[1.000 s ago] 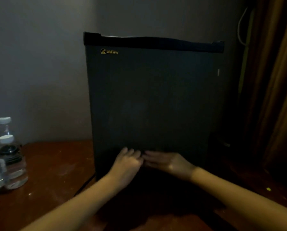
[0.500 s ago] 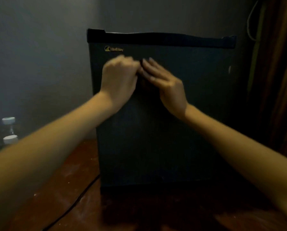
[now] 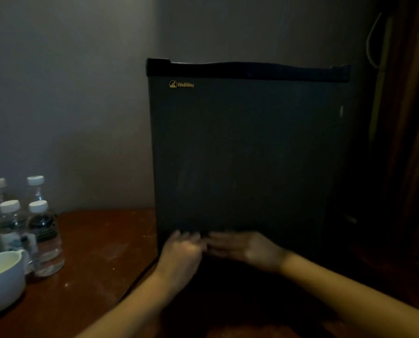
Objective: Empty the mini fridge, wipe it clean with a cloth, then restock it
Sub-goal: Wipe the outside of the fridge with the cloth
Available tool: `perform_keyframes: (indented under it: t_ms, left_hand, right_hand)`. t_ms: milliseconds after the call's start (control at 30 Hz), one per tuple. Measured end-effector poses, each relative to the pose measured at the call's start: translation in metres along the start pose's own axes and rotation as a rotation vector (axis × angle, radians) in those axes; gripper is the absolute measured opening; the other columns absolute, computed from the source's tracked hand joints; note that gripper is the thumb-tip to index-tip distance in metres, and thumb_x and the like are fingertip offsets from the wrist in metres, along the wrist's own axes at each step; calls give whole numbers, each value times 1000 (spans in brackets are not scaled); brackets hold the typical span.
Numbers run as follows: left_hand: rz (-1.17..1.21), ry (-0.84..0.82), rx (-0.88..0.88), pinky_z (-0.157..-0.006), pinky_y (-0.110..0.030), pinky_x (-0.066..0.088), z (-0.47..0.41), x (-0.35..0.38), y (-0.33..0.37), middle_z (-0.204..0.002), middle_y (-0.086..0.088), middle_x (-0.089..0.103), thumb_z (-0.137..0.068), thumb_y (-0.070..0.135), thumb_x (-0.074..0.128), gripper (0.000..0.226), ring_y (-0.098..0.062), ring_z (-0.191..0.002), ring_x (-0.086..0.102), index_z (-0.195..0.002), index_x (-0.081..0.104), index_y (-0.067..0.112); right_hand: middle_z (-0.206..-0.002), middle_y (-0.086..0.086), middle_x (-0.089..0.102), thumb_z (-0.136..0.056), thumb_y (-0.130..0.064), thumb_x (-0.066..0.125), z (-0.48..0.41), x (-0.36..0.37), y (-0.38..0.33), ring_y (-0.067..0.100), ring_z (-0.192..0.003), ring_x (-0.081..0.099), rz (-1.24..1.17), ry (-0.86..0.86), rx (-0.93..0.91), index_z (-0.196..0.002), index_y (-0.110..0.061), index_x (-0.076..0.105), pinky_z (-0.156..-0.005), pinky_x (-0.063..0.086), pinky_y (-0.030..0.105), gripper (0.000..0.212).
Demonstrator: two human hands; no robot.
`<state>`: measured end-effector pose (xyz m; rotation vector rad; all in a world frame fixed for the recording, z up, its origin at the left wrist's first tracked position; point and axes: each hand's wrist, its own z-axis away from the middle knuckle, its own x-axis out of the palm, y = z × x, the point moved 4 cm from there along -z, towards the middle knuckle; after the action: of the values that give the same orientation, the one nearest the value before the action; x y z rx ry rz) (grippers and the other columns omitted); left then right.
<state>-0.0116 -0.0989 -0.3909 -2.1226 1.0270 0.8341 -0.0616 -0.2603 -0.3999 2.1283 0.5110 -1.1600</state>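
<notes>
Here's the black, box-shaped mini fridge (image 3: 247,154), standing at centre right of the frame on a reddish-brown wooden table (image 3: 101,240). Its door is fully closed, with a small gold logo (image 3: 181,84) at its upper left corner. Both hands are down at the bottom edge of that door, lower centre of the picture. The right hand (image 3: 248,250) lies flat with its fingers stretched out toward the left, holding nothing I can see. The left hand (image 3: 182,252) sits just beside it, fingertips almost meeting, its fingers looking loosely bent. It's dim and blurred down there, so I cannot tell whether it grips anything. No cloth shows up clearly.

Out to the lower left stand four clear plastic water bottles with white caps (image 3: 42,230), and a white ceramic cup (image 3: 1,276) sits in front of them at the frame's edge. A grey wall (image 3: 69,93) fills the background, and a brown curtain (image 3: 413,142) hangs down the right side.

My read is that the bottles are already out, so emptying looks done and this is the wiping stage, on the outside of the door. With the door shut, any restocking calls for a grip on its top trim or free edge, a pull to swing it open, then carrying the bottles across from the left.
</notes>
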Motion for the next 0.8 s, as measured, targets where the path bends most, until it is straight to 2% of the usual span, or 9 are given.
perform_keyframes:
  t_ms: [33, 67, 200, 333, 467, 600, 700, 767, 800]
  left_hand:
    - [-41, 193, 12, -67, -30, 32, -12, -23, -13, -70, 3, 63, -70, 22, 44, 23, -20, -61, 63, -67, 67, 23]
    - [-55, 304, -9, -64, -32, 33, -28, -48, -25, -69, 1, 62, -70, 22, 46, 21, -22, -60, 62, -66, 66, 22]
    - [-128, 586, -117, -60, -34, 46, -112, -157, -60, -78, -10, 64, -72, 8, 67, 9, -34, -71, 62, -78, 71, 13]
    - [-119, 682, -222, -69, -37, 49, -146, -211, -81, -92, -9, 67, -81, 12, 60, 16, -32, -86, 63, -89, 74, 14]
    - [-119, 688, -171, -59, -38, 46, -105, -170, -80, -85, -11, 62, -79, 11, 61, 7, -33, -77, 61, -78, 67, 11]
    - [-124, 531, -107, -57, -35, 42, -14, -77, -64, -81, -7, 64, -77, 19, 52, 16, -27, -64, 60, -68, 66, 17]
    - [-100, 86, -118, -52, -25, 45, 34, -16, -42, -74, 0, 65, -68, 21, 61, 8, -20, -60, 65, -63, 67, 21]
    - [-20, -287, -241, -67, -26, 51, 51, 10, -33, -95, 0, 68, -79, 17, 65, 10, -20, -86, 68, -86, 72, 21]
    - [28, -373, -296, -78, -29, 50, 62, 19, -32, -108, 1, 66, -88, 16, 58, 18, -19, -100, 64, -100, 70, 22]
  right_hand:
    - [-149, 4, 43, -104, -15, 34, -13, -25, 11, 16, -141, 33, 9, 68, 20, -137, -14, 54, -118, 22, 28, 38]
    - [-148, 7, 44, -103, -13, 36, -27, -53, 22, 18, -141, 34, 38, 154, 40, -136, -13, 55, -119, 22, 30, 37]
    - [-146, 13, 45, -97, 0, 50, -87, -166, 71, 26, -140, 37, 231, 478, 152, -133, -11, 56, -117, 30, 40, 38]
    - [-146, 10, 47, -94, 2, 50, -133, -216, 93, 25, -140, 36, 250, 651, 265, -133, -14, 56, -116, 32, 42, 42]
    - [-145, 14, 46, -94, -2, 55, -127, -164, 67, 26, -140, 36, 155, 680, 226, -132, -9, 57, -118, 28, 38, 39]
    - [-147, 11, 44, -100, -7, 45, -81, -53, 19, 22, -143, 32, -12, 384, 124, -133, -9, 57, -119, 20, 33, 35]
    - [-151, 2, 39, -104, -34, 30, -54, 25, -21, 0, -143, 22, -171, 48, 136, -138, -11, 52, -118, 14, 20, 46]
    - [-152, -3, 36, -101, -47, 29, -45, 60, -42, -9, -141, 16, -262, -113, 106, -140, -12, 49, -116, 12, 13, 56]
    - [-152, -2, 37, -102, -39, 33, -44, 68, -48, -6, -141, 16, -260, -164, 85, -139, -12, 50, -117, 13, 14, 50]
